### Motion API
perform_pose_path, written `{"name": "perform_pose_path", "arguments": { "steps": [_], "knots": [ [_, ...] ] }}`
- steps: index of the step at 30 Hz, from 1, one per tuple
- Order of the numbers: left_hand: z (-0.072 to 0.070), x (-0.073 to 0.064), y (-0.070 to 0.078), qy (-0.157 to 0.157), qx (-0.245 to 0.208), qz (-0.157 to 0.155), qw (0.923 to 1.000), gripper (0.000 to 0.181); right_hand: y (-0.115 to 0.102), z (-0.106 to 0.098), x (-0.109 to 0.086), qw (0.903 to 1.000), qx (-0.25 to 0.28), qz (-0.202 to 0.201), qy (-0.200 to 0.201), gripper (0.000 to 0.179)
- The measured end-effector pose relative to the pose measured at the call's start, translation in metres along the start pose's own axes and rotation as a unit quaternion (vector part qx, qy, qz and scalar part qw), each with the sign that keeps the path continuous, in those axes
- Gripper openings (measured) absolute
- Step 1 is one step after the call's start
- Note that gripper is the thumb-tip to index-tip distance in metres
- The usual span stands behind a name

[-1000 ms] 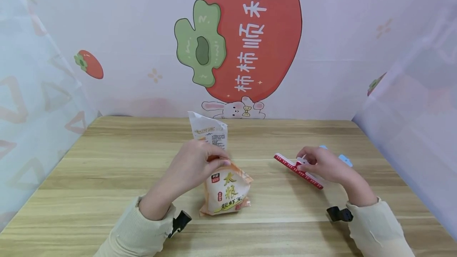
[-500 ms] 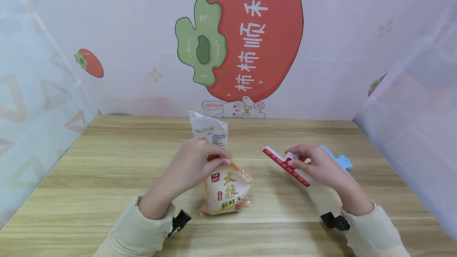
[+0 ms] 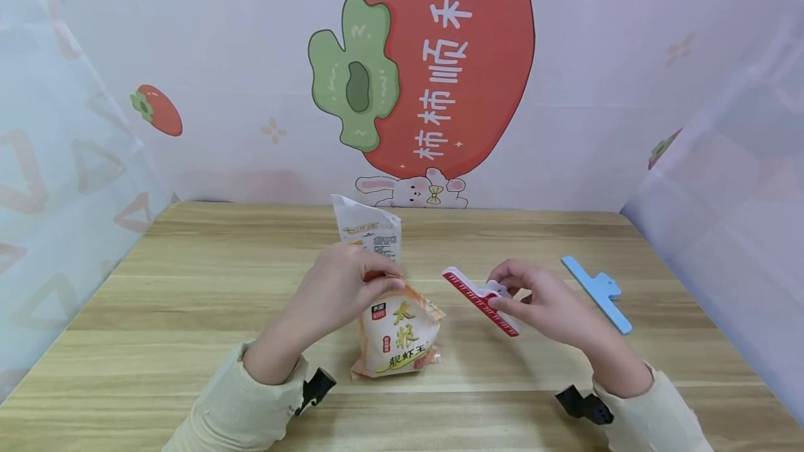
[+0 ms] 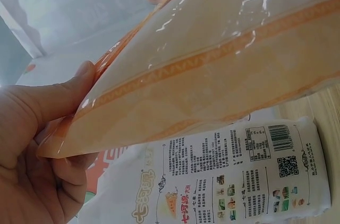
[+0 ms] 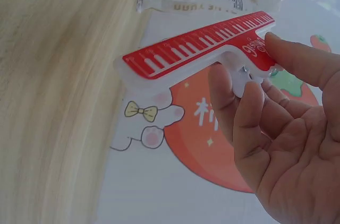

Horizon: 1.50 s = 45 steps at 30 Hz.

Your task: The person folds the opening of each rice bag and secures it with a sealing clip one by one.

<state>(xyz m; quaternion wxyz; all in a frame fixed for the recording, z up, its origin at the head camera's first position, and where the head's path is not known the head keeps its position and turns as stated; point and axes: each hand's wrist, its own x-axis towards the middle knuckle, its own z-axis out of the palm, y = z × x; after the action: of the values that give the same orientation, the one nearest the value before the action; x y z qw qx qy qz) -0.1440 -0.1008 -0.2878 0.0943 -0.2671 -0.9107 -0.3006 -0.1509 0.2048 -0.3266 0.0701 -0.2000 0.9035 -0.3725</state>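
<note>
My left hand (image 3: 345, 284) pinches the top edge of an orange and white rice bag (image 3: 402, 337), which stands upright on the table. In the left wrist view, thumb and fingers grip a corner of the bag's folded top (image 4: 69, 134). My right hand (image 3: 543, 298) holds a red and white bag clip (image 3: 480, 302) with a piano-key pattern, raised to the right of the bag. The right wrist view shows thumb and fingers around the handle of this clip (image 5: 202, 46); its long bar points away from the palm.
Behind the rice bag stands a second, white bag (image 3: 370, 229) with printed text. A light blue bag clip (image 3: 597, 291) lies on the wooden table (image 3: 239, 243) at the right. A printed cloth backdrop (image 3: 232, 75) rises along the back, with hangings at both sides.
My right hand has moved left with the red clip, toward the rice bag, uncovering the blue clip on the table. The left hand and the bag have stayed in place.
</note>
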Motion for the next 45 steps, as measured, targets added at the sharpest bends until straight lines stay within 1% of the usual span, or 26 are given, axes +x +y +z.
{"name": "perform_pose_path", "arguments": {
  "steps": [5, 8, 13, 20, 22, 29, 34, 36, 43, 45],
  "knots": [
    [-0.001, 0.000, 0.000, -0.001, -0.001, -0.002, 1.0000, 0.006, -0.009, 0.002, -0.004, 0.9998, -0.001, -0.016, -0.008, 0.030],
    [-0.001, 0.000, 0.000, 0.000, 0.003, -0.004, 1.0000, 0.006, -0.016, 0.005, -0.005, 0.9997, 0.002, -0.019, -0.012, 0.034],
    [-0.001, 0.000, -0.001, 0.004, 0.005, -0.004, 1.0000, 0.007, -0.021, 0.012, -0.004, 0.9997, 0.011, -0.021, -0.008, 0.027],
    [-0.001, 0.000, -0.001, 0.006, 0.003, 0.000, 1.0000, 0.005, -0.025, 0.019, -0.005, 0.9990, 0.019, -0.008, 0.041, 0.021],
    [0.000, 0.000, -0.002, 0.005, 0.001, -0.001, 1.0000, 0.005, -0.025, 0.021, -0.005, 0.9986, 0.021, -0.004, 0.048, 0.018],
    [0.001, 0.001, -0.003, 0.004, -0.001, -0.003, 1.0000, 0.005, -0.025, 0.026, -0.005, 0.9990, 0.002, -0.008, 0.043, 0.014],
    [0.001, 0.001, -0.004, 0.003, -0.001, -0.003, 1.0000, 0.005, -0.026, 0.031, -0.005, 0.9985, -0.022, -0.010, 0.049, 0.013],
    [0.000, 0.001, -0.004, 0.003, -0.001, -0.003, 1.0000, 0.006, -0.027, 0.033, -0.005, 0.9980, -0.031, -0.017, 0.052, 0.012],
    [-0.002, 0.001, -0.002, 0.002, -0.004, -0.001, 1.0000, 0.006, -0.028, 0.035, -0.005, 0.9976, -0.031, -0.030, 0.054, 0.012],
    [-0.001, 0.001, -0.002, 0.002, -0.005, 0.001, 1.0000, 0.005, -0.028, 0.036, -0.005, 0.9969, -0.040, -0.035, 0.058, 0.013]
  ]
}}
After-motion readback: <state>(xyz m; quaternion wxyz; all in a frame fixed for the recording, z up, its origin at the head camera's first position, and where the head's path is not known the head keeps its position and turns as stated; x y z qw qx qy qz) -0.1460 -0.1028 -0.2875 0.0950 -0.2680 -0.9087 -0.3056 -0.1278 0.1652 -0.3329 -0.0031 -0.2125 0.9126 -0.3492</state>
